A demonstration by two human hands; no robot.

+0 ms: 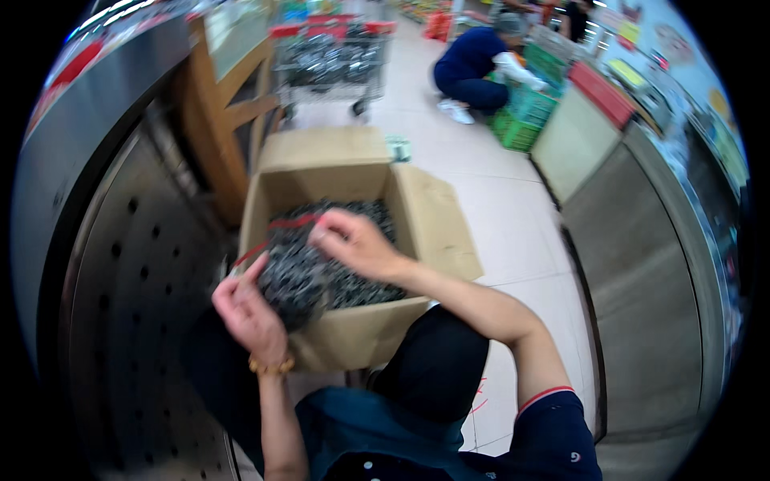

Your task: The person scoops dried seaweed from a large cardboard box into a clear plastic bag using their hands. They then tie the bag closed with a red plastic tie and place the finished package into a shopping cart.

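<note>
Between my hands is a clear plastic bag [292, 285] with a red strip along its mouth, filled with dark dried pieces that look like dried black fungus. My right hand [352, 243] pinches the red strip [295, 222] at the bag's right side. On the other side my left hand [249, 309], with a beaded bracelet at the wrist, holds the bag's left edge. Under the bag stands an open cardboard box [361, 321], its flaps folded outward. More of the same dark pieces [367, 291] lie loose inside it. Motion blurs both hands and the bag.
A perforated metal panel [138, 300] rises close on my left, beside a wooden frame [210, 132]. Beyond the box is a loaded shopping cart [331, 60]. Another person [475, 66] squats at green crates [520, 120]. A metal-sided counter [637, 252] runs along the right.
</note>
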